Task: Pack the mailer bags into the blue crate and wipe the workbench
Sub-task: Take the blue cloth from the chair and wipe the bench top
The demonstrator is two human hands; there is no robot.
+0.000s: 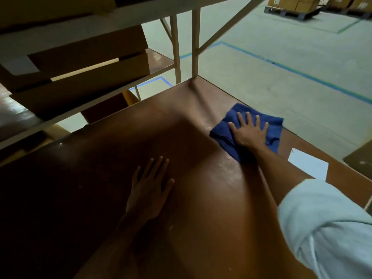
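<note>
Though at workbench edge (221, 91), cloth (221, 134) under fingers (249, 118).

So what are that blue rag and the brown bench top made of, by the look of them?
The blue rag looks like soft cotton or terry: matte, fuzzy, folded and creased. The bench top seems smooth brown paint or laminate over board, going by its glossy sheen; the core is hidden.

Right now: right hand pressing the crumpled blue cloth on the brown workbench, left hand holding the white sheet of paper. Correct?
Wrong on the left hand: it lies flat on the brown workbench, holding nothing. The white sheet of paper sits untouched near the bench's right edge. The right hand does press the crumpled blue cloth. The head view shows it.
</note>
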